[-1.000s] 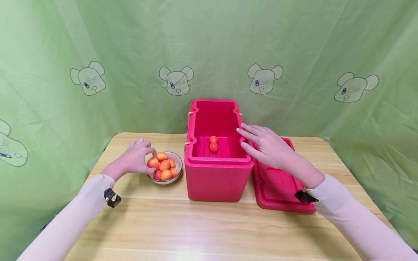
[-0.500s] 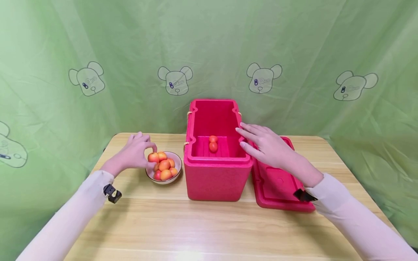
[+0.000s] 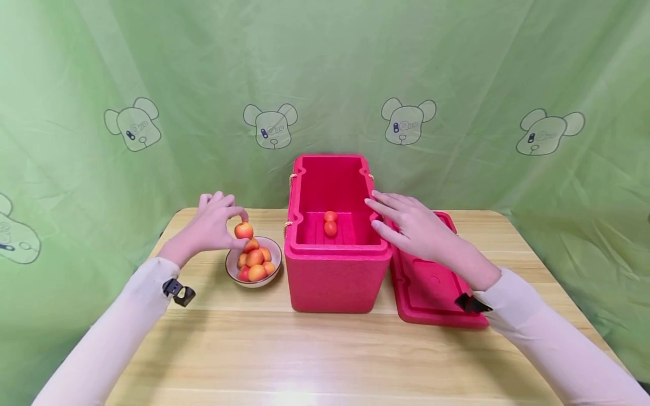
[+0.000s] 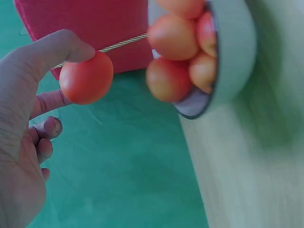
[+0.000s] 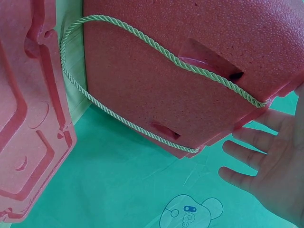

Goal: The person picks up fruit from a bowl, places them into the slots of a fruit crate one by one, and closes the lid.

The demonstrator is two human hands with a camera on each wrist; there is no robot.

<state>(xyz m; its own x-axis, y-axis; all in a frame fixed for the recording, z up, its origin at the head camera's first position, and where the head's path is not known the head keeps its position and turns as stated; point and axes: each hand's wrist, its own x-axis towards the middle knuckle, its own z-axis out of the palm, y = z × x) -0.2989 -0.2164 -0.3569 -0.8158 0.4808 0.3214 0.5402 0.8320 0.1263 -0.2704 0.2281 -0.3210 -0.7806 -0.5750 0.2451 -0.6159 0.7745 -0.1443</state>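
Observation:
My left hand (image 3: 210, 225) pinches a round orange-red fruit (image 3: 244, 230) between thumb and index finger, above the left side of a bowl. In the left wrist view that fruit (image 4: 87, 78) is held apart from the others, the remaining fingers curled loosely. Several similar fruits (image 3: 255, 257) lie heaped in the pale, dark-rimmed bowl (image 3: 254, 285). To its right stands an open red foam box (image 3: 337, 285) with two small red-orange fruits (image 3: 330, 228) on its floor. My right hand (image 3: 418, 231), fingers straight, rests on the box's right rim.
A red lid (image 3: 431, 304) lies on the wooden table (image 3: 244, 349), right of the box and partly under my right forearm. Rope handles (image 5: 164, 50) hang along the box's sides. Behind the table hangs a green curtain (image 3: 330, 67) with bear-head prints.
My left hand has lifted a fruit up from the heap in the bowl, raising it a little above the rim. The right hand has stayed on the box's rim.

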